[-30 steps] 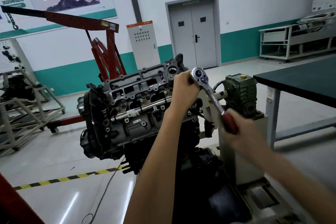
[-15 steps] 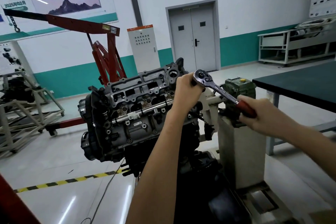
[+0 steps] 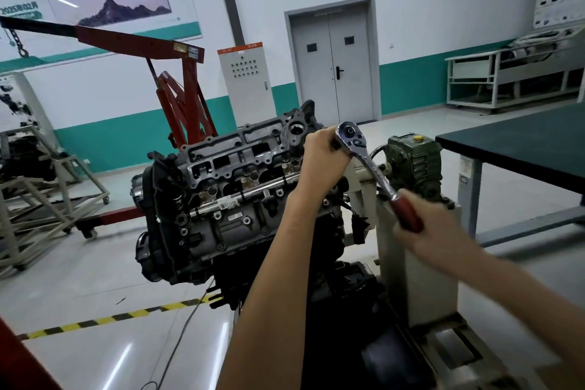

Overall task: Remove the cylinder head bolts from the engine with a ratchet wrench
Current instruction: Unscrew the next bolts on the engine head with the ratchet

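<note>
Engine (image 3: 221,215) mounted tilted on a stand (image 3: 414,269), its uncovered top facing the viewer. The ratchet wrench (image 3: 373,169) stood at the engine's right upper end, its chrome head uppermost and its shaft sloping down to the right. The left hand (image 3: 319,158) was curled around the part just beneath the wrench head; the bolt there was hidden behind it. The right hand (image 3: 440,231), blurred, gripped the wrench's red handle (image 3: 406,214) with its fingers wrapped round it. A green gearbox (image 3: 411,165) sat on the stand just behind the wrench. A dark-topped bench (image 3: 522,142) stood to the right, a red hoist (image 3: 180,98) behind the engine.
</note>
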Tool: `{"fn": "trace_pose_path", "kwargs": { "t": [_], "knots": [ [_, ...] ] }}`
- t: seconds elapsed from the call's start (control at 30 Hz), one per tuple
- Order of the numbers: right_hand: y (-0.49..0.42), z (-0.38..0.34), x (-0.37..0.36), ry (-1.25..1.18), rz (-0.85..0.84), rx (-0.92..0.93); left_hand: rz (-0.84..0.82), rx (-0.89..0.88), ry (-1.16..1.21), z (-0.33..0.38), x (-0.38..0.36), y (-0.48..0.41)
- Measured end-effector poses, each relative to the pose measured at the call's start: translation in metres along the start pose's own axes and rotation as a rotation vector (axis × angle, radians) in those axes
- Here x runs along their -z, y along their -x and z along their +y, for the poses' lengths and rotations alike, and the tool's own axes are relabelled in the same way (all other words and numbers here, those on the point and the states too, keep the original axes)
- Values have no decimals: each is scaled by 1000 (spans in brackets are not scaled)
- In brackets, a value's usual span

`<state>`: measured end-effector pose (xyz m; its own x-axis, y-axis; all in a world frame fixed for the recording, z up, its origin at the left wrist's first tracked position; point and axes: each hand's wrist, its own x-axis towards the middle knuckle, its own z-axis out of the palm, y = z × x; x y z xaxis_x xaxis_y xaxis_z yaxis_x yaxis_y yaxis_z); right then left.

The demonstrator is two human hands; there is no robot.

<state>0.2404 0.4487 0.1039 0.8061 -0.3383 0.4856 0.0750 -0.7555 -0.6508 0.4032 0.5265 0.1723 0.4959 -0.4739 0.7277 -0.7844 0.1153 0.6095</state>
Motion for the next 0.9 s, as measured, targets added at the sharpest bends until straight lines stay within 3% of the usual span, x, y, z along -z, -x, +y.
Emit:
{"fn": "trace_pose_path", "kwargs": {
  "t": [0.1, 0.17, 0.3, 0.4, 0.5, 0.6, 0.7, 0.8, 0.9],
  "knots": [
    [-16, 4, 35, 204, 15, 137, 30, 17, 10, -1, 2, 1],
    [-11, 0, 18, 163, 38, 102, 50, 31, 23, -3, 6, 4],
    [18, -34, -69, -273, 247, -111, 73, 14, 21, -4, 7, 6],
    [14, -65, -108, -567, 291, -150, 56, 13, 39, -3, 8, 5],
    [12, -46, -79, -368, 210, -58, 18, 31, 27, -5, 10, 4],
    [1, -10, -2, -7, -42, 67, -44, 28, -8, 0, 11, 1],
    [-21, -2, 46, 271, -36, 176, -59, 45, -17, 2, 10, 0],
    [-14, 1, 25, 214, 59, 144, 13, 18, -6, -1, 6, 2],
    [15, -17, -43, -113, 242, -77, 72, -21, -6, -4, 1, 5]
  ]
}}
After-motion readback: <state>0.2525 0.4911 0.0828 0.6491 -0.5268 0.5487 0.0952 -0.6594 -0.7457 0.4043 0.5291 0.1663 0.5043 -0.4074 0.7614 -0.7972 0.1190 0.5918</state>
